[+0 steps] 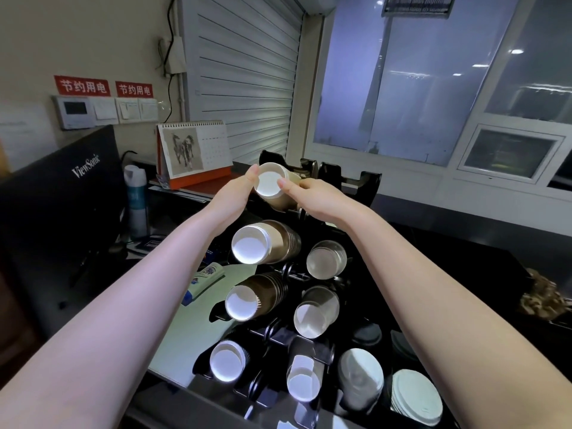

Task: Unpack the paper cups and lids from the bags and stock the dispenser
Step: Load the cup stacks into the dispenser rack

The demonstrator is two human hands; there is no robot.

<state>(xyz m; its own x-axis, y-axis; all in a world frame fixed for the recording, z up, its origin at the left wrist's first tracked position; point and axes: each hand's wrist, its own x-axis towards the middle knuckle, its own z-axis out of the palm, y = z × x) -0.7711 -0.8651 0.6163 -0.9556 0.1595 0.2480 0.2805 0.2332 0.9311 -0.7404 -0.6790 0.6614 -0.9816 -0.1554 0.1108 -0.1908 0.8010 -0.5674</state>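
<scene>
Two bare hands are holding one stack of paper cups up at the top of the black dispenser. The left hand is gripping the stack on its left side, with the thumb on the rim. The right hand is gripping it on the right side, thumb near the white open mouth. The stack is lying on its side with its mouth facing the camera.

Below it, six more cup stacks are sitting in the dispenser, in two columns of three. The left column is showing brown cups with white insides. The right column is looking paler.

At the bottom right, two piles of white lids are leaning side by side.

To the left, one black monitor, one spray bottle and one desk calendar are standing. Two red signs are hanging on the wall.
</scene>
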